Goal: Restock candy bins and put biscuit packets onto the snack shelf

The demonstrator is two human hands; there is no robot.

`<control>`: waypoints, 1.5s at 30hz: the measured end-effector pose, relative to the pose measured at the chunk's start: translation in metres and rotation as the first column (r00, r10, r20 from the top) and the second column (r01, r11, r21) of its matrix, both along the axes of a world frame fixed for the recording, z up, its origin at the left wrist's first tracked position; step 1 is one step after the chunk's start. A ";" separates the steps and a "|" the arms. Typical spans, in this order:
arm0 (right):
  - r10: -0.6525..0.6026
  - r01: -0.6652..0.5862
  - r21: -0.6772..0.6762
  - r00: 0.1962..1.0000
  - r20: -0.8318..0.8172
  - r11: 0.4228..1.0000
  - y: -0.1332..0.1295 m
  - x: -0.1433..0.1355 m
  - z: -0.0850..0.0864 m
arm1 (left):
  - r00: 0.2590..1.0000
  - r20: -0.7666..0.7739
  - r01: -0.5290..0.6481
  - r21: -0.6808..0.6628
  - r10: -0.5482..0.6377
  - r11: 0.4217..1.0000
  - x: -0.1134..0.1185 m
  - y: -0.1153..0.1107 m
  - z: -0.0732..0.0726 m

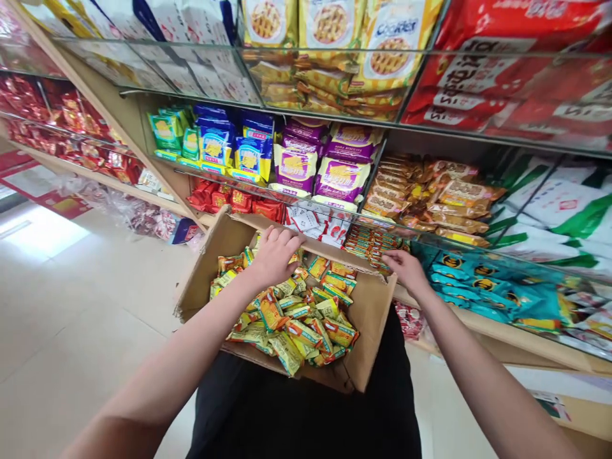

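A cardboard box (370, 319) with an open top rests on my lap, tilted against the shelf. Inside lie many small snack packets (301, 331) in yellow, orange and green wrappers. My left hand (277, 255) reaches over the packets, its fingers curled over the box's far wall. Beyond the box's right far corner, my right hand (406, 271) has its fingers drawn together at the lower shelf. Its fingertips are beside a row of similar small packets (368, 242); whether they pinch one is too small to tell.
Glass-fronted shelves (315, 201) rise ahead, with purple biscuit packs (339, 175), brown packets (459, 191) and teal packets (482, 280) in divided compartments. Red packets (239, 201) lie at lower left. A plastic bag (143, 210) sits on the tiled floor (86, 306).
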State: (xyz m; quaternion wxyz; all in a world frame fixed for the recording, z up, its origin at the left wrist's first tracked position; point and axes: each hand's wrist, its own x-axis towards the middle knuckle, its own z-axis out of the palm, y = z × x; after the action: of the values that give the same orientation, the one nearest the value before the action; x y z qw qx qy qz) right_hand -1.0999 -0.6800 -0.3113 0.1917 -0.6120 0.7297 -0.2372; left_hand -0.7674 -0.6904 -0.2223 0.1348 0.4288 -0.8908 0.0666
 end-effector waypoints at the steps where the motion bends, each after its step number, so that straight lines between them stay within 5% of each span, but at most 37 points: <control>1: -0.044 0.050 -0.064 0.994 0.099 0.997 0.012 0.001 0.007 | 0.997 -0.069 0.044 0.009 -0.043 0.999 0.004 0.004 0.002; 4: -0.159 0.306 -0.315 0.895 0.416 0.898 0.061 0.014 0.028 | 0.940 -0.297 0.190 0.045 -0.168 0.981 0.011 0.023 0.001; 6: -0.177 0.350 -0.475 0.912 0.370 0.807 0.097 0.036 0.041 | 0.893 -0.393 0.308 0.173 -0.221 0.936 0.003 0.035 -0.006; 9: 0.107 0.003 -0.612 0.984 0.142 0.791 0.134 0.079 0.049 | 0.896 -0.393 0.382 0.437 -0.209 0.814 -0.026 0.043 -0.027; 11: 0.303 -0.207 -0.589 0.950 0.068 0.781 0.142 0.103 0.047 | 0.933 -0.316 0.329 0.561 -0.171 0.760 -0.051 0.042 -0.044; 17: 0.363 -0.286 -0.505 0.930 0.058 0.814 0.135 0.118 0.034 | 0.952 -0.263 0.293 0.644 -0.156 0.707 -0.091 0.036 -0.069; 20: 0.351 -0.244 -0.525 0.929 0.114 0.816 0.136 0.113 0.035 | 0.945 -0.314 0.284 0.646 -0.093 0.708 -0.081 0.033 -0.063; 25: 0.131 0.030 -0.488 0.948 0.291 0.872 0.138 0.113 0.037 | 0.864 -0.477 0.226 0.657 0.165 0.719 -0.049 0.037 -0.043; 28: 0.098 0.101 -0.350 0.856 0.508 0.931 0.136 0.118 0.039 | 0.557 -0.695 0.423 0.709 0.455 0.565 -0.040 0.050 -0.030; 30: 0.104 0.095 -0.264 0.753 0.650 0.960 0.132 0.120 0.042 | 0.327 -0.702 0.587 0.676 0.633 0.446 -0.041 0.059 -0.022; 33: 0.068 0.107 -0.190 0.681 0.729 0.976 0.128 0.122 0.047 | 0.194 -0.609 0.673 0.653 0.769 0.347 -0.049 0.071 -0.014; 38: 0.075 0.163 -0.292 0.749 0.659 0.942 0.136 0.118 0.048 | 0.195 -0.483 0.688 0.687 0.854 0.231 -0.056 0.082 -0.008; 42: 0.235 0.098 -0.514 0.806 0.543 0.852 0.146 0.114 0.049 | 0.193 -0.515 0.820 0.552 0.835 0.152 -0.056 0.086 -0.001; 45: 0.350 0.010 -0.616 0.816 0.460 0.788 0.151 0.112 0.054 | 0.199 -0.553 0.842 0.519 0.809 0.147 -0.055 0.088 0.004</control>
State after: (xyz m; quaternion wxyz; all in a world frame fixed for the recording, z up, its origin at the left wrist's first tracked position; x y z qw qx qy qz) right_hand -0.9882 -0.5291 -0.2575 0.2143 -0.6115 0.4702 -0.5992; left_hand -0.8227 -0.6026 -0.2185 0.3412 0.2911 -0.3376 -0.8276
